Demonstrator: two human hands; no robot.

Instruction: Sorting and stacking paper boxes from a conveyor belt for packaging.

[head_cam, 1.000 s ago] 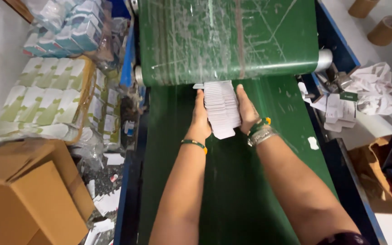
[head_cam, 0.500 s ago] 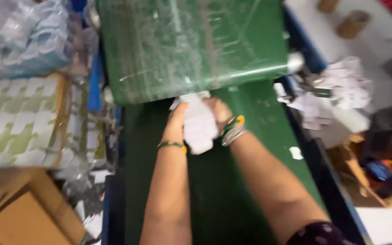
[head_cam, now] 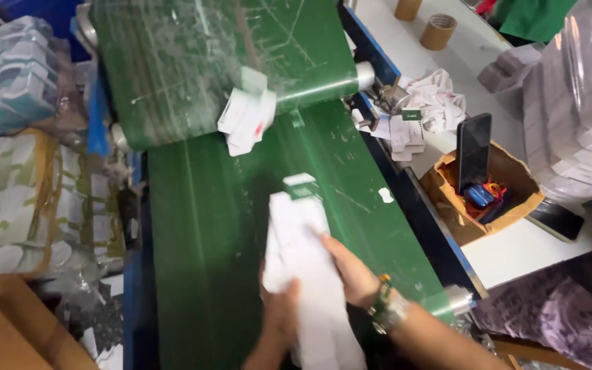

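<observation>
White flat cartons (head_cam: 306,274), a stack at lower centre, are being gripped by both closed hands, left hand (head_cam: 279,315) and right hand (head_cam: 347,270), over the green belt (head_cam: 200,226).

Matt white paper cards (head_cam: 306,274) on a scuffed green rubbery belt (head_cam: 200,226) — brown cardboard box (head_cam: 508,178).

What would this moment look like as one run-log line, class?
left hand: holding white card stack | right hand: holding same stack | surface: green belt | loose cards: at upper belt's edge
</observation>
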